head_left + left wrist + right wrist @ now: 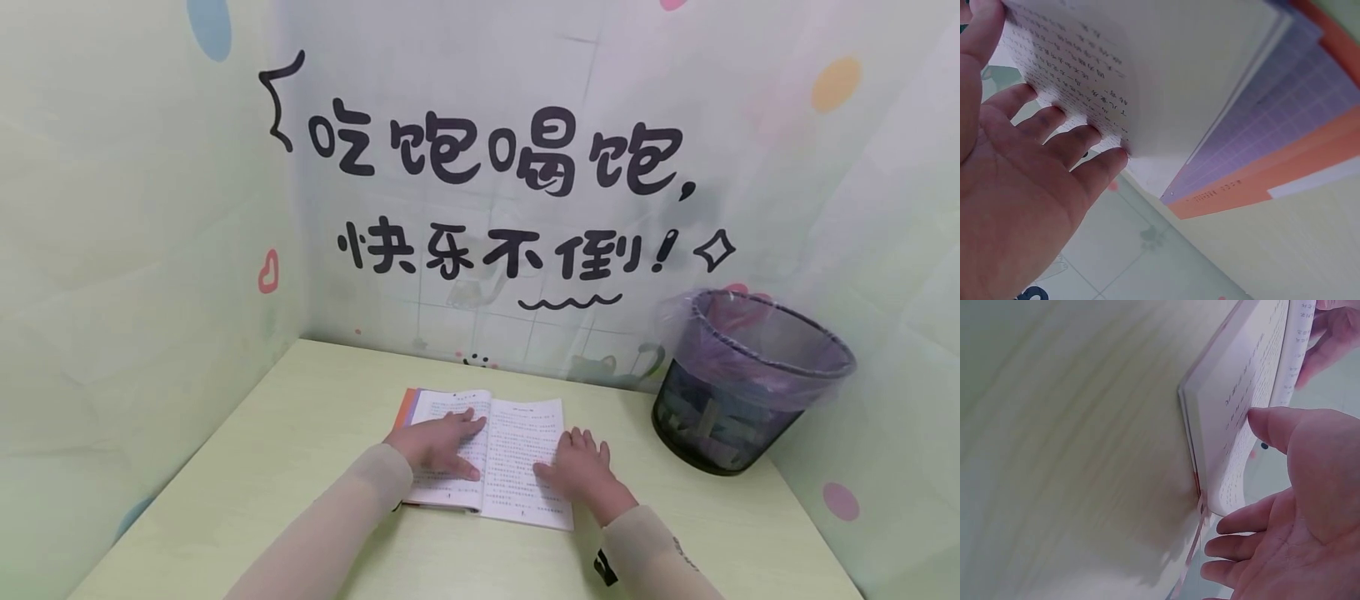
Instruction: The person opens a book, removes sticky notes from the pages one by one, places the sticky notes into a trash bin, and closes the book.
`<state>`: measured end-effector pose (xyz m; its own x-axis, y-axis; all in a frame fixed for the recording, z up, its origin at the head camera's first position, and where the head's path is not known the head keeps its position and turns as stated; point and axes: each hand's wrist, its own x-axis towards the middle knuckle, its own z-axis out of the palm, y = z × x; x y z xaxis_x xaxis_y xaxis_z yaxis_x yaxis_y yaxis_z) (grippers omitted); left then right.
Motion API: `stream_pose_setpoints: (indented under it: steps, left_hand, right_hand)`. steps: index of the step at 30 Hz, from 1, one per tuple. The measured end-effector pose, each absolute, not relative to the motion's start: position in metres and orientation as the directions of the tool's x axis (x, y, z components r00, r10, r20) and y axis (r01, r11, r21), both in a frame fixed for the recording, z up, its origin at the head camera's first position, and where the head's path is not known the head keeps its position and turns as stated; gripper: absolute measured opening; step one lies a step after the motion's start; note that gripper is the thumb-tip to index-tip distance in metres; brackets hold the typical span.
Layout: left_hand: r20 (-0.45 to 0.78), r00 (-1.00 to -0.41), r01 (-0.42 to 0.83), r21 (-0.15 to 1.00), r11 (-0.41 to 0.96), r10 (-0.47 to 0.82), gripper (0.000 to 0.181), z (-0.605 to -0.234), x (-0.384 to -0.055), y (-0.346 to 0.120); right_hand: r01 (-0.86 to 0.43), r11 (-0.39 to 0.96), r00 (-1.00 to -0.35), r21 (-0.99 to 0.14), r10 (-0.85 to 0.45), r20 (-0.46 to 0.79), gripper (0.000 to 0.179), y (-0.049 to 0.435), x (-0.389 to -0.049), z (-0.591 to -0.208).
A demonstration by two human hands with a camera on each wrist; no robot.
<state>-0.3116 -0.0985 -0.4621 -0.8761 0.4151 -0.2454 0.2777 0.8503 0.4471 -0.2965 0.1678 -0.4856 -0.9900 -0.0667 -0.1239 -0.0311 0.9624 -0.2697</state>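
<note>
An open book (517,454) with printed pages lies on the pale table. My left hand (437,443) rests on its left page with fingers spread, and in the left wrist view those fingertips touch the printed paper. An orange and purple cover flap (1266,125) shows beyond the left pages. At the right page's outer edge is my right hand (583,468). Its thumb (1272,425) touches the page, while the other fingers extend past the edge. A thin pinkish strip (1192,553) hangs by the book's edge in the right wrist view.
On the table's right side stands a dark mesh waste bin (720,417) lined with a purple translucent bag (738,358). A printed wall covering (487,200) with dark lettering rises behind the table (300,433), and similar sheets close both sides.
</note>
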Motion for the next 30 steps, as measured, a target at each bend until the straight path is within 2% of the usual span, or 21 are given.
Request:
stream_pose_setpoints:
  steps: [6, 11, 14, 17, 20, 23, 26, 28, 30]
  left_hand:
    - [-0.247, -0.871, 0.289, 0.443, 0.849, 0.425, 0.101, -0.464, -0.311, -0.098]
    - [-0.245, -0.870, 0.296, 0.435, 0.851, 0.428, 0.100, -0.464, -0.312, -0.098]
    - [-0.244, -0.871, 0.294, 0.435, 0.851, 0.426, 0.100, -0.464, -0.312, -0.098]
    - [-0.246, -0.870, 0.291, 0.445, 0.847, 0.428, 0.101, -0.464, -0.312, -0.099]
    - [-0.245, -0.868, 0.290, 0.457, 0.841, 0.433, 0.101, -0.464, -0.313, -0.099]
    - [-0.243, -0.865, 0.292, 0.467, 0.835, 0.439, 0.102, -0.464, -0.313, -0.100]
    - [-0.245, -0.866, 0.288, 0.468, 0.835, 0.436, 0.101, -0.464, -0.313, -0.100]
    - [-0.244, -0.866, 0.291, 0.465, 0.836, 0.437, 0.101, -0.465, -0.313, -0.100]
    - [-0.244, -0.866, 0.290, 0.467, 0.835, 0.437, 0.101, -0.465, -0.313, -0.099]
  right_hand:
    - [-0.067, 0.960, -0.992, -0.271, -0.093, -0.085, 0.087, 0.166, -0.292, -0.483]
    - [-0.124, 0.935, -0.991, -0.333, -0.130, 0.003, 0.070, 0.165, -0.293, -0.475]
    - [-0.143, 0.884, -0.990, -0.444, -0.136, 0.048, 0.057, 0.164, -0.295, -0.470]
    - [-0.130, 0.768, -0.991, -0.628, -0.123, 0.054, 0.050, 0.164, -0.297, -0.467]
    - [-0.072, 0.574, -0.992, -0.816, -0.125, 0.000, 0.051, 0.165, -0.298, -0.464]
    - [0.004, 0.344, -0.980, -0.939, -0.184, -0.072, 0.058, 0.167, -0.299, -0.464]
    - [0.076, 0.201, -0.960, -0.977, -0.250, -0.126, 0.063, 0.167, -0.299, -0.469]
    - [0.052, 0.219, -0.958, -0.974, -0.264, -0.110, 0.057, 0.165, -0.299, -0.475]
    - [-0.032, 0.326, -0.961, -0.945, -0.269, -0.061, 0.047, 0.163, -0.294, -0.481]
